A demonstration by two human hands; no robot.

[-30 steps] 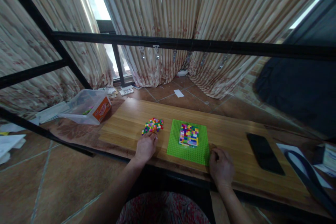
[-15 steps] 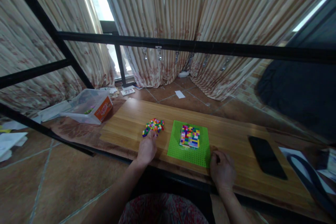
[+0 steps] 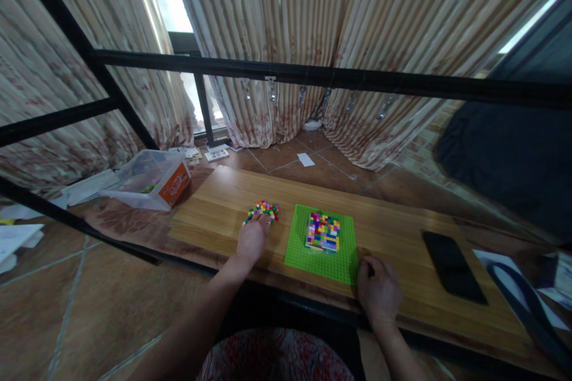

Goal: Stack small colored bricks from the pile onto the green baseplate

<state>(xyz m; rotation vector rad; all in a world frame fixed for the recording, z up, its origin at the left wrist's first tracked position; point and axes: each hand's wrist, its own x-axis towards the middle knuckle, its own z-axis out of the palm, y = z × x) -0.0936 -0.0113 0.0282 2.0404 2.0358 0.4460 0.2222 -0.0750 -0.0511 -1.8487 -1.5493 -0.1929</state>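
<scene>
A loose pile of small colourful toy bricks (image 3: 266, 208) lies on the wooden table. My left hand (image 3: 253, 239) reaches over its near edge, fingers stretched out onto the bricks and partly covering them. To the right is a green studded baseplate (image 3: 297, 244), bearing a square block of many-coloured bricks (image 3: 323, 231) stacked in layers. My right hand (image 3: 379, 289) rests beside the baseplate's lower right corner, its fingers curled in towards the thumb. What those curled fingers hold, if anything, is hidden.
A black phone (image 3: 453, 268) lies towards the table's (image 3: 393, 232) right end, with a dark strap (image 3: 518, 297) over white paper beyond it. A clear plastic box (image 3: 147, 181) with an orange label stands left of the table. Black metal bars (image 3: 286, 71) cross in front of the curtains.
My left hand has moved slightly forward over the brick pile, its fingers now spread out more. The right hand, the baseplate and the stacked bricks stay as they were.
</scene>
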